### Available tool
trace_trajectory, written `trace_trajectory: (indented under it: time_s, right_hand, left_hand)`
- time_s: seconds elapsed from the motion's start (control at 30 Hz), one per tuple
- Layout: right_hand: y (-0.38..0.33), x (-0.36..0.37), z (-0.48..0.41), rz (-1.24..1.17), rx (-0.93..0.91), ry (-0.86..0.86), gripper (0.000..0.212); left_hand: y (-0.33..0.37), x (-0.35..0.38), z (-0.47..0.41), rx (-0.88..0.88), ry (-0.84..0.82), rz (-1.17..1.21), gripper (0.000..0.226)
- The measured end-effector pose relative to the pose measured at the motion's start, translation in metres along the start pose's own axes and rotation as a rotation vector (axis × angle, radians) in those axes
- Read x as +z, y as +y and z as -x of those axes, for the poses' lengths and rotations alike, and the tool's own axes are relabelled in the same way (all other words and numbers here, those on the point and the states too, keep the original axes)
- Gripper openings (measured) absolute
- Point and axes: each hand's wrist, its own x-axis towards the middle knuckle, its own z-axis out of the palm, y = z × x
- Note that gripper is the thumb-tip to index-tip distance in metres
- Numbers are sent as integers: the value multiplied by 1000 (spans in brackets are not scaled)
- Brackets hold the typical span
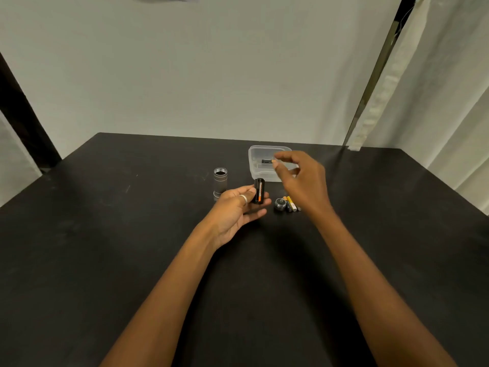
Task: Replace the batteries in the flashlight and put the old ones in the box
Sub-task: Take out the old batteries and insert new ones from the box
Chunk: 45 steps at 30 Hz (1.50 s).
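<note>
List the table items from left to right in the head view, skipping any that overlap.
Flashlight body → battery holder, held in the left hand → end cap → loose batteries.

This seems to be a plain recording booth, not a home. A matte black worktop (105, 234) lies under the right hand (304, 181). Beyond this hand hangs a white cloth wall (211, 75), and to its right a dark frame pole (375, 75) stands beside pale curtains (444, 115).

Left hand (235, 210) palm up, thumb and fingers gripping the battery holder (259, 193). Right hand (301, 181) held higher, fingers loosely spread, thumb and forefinger apart. Both forearms extended forward.
</note>
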Motion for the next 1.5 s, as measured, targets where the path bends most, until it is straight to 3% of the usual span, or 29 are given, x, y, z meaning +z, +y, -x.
trace_trajectory:
  time_s: [0.1,0.37,0.77,1.0,1.17,1.3,1.37,1.5]
  right_hand:
    - [6,4,-52,197,23,-85,20]
    - [38,46,-120,630,101,-527,24]
    - [55,70,-131,881,-1,-650,37]
    - [47,64,-131,848,22,-589,28]
    - [20,41,-118,483,-11,-283,19]
    - [-9,16,-78,240,-31,-151,19]
    - [-18,5,-50,150,-20,-130,20]
    - [-20,-2,2,190,4,-164,24]
  left_hand:
    - [0,-2,-2,-15,11,15,30]
    - [0,-1,-4,-24,17,34,30]
    - [-3,-3,-8,-20,0,16,31]
    - [-3,-3,-8,-17,-3,10,26]
    - [-2,-2,-8,-22,12,15,22]
    - [-2,-1,-5,-13,30,11,21]
    - [-2,1,-4,9,41,-1,21]
    - [-5,3,-3,70,60,-44,23]
